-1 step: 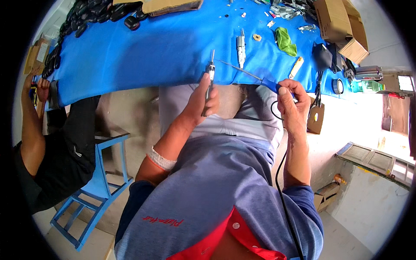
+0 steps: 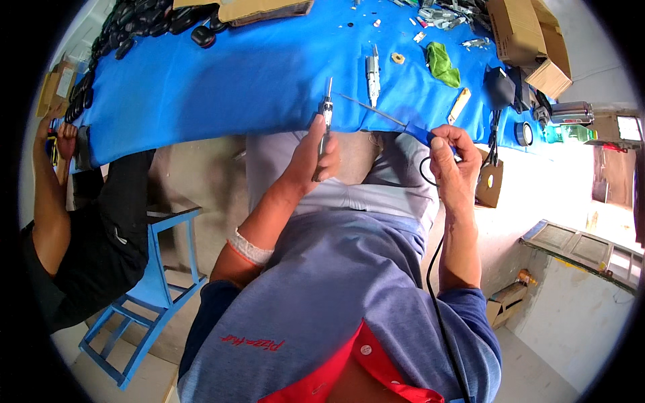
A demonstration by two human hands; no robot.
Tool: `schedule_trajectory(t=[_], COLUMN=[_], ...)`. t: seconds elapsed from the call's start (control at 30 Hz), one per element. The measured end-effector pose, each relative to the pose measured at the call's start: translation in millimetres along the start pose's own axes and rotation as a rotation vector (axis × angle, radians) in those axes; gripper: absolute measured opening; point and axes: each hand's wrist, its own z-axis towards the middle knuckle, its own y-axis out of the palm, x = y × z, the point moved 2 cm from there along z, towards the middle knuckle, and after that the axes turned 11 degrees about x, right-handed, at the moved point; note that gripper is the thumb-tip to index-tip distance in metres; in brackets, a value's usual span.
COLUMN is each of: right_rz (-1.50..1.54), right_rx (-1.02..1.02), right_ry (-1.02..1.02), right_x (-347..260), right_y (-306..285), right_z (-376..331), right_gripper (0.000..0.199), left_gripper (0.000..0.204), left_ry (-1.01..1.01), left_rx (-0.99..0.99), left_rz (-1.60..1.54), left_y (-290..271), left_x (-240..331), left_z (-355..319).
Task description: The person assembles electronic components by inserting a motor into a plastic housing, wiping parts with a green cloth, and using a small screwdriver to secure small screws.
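Center frame — slim metal part (image 2: 328, 109) and blue-handled tool (image 2: 419, 131) nearly meeting

Your left hand (image 2: 308, 153) is wrapped round the part's lower length, thumb and fingers closed on it, narrow end pointing up the frame. Your right hand (image 2: 457, 161) pinches the tool's handle between thumb and fingers; its thin shaft slants toward upper left, tip just beside the part — can't tell if it touches. Silver-grey unit (image 2: 373, 79) lies on the blue cloth (image 2: 269, 74), upper center, above the shaft. Right of it: tan ring (image 2: 398, 58), then green rag (image 2: 442, 66). Black cable (image 2: 433, 269) runs lower right, near your right forearm. Pile of black pieces (image 2: 138, 21) sits upper left.
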Motion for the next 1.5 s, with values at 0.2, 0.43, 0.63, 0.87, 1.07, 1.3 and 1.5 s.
schedule_trajectory(t=[0.2, 0.43, 0.63, 0.87, 1.07, 1.3, 1.5], right_rz=[-0.192, -0.136, -0.124, -0.127, -0.124, -0.115, -0.17], right_rx=[0.056, 0.067, 0.076, 0.082, 0.094, 0.083, 0.082], right_ry=[-0.149, -0.106, -0.085, -0.076, -0.078, -0.074, -0.163], right_x=[-6.8, -0.6, -1.0, 1.3, 1.8, 1.1, -3.0], right_y=[1.1, 6.6, 12.2, 14.0, 16.9, 17.7, 18.0], right_z=[-9.1, -8.3, -6.8, -5.3, -5.0, -4.4, -7.7], right_gripper=[0.02, 0.02, 0.02, 0.018, 0.016, 0.016, 0.016], left_gripper=[0.057, 0.056, 0.052, 0.054, 0.054, 0.053, 0.053], left_ry=[0.015, 0.034, 0.041, 0.06, 0.061, 0.043, 0.056], left_rx=[-0.031, 0.045, 0.05, 0.07, 0.068, 0.092, 0.085], left_rz=[0.007, 0.066, 0.094, 0.138, 0.158, 0.148, 0.163], left_y=[-4.8, -4.2, -4.3, -3.4, -4.5, -2.7, -2.3], left_x=[-2.8, -4.6, -2.8, -1.8, -2.6, -1.5, -0.7], left_z=[4.6, 4.9, 2.7, 2.2, 3.4, 1.7, 1.4])
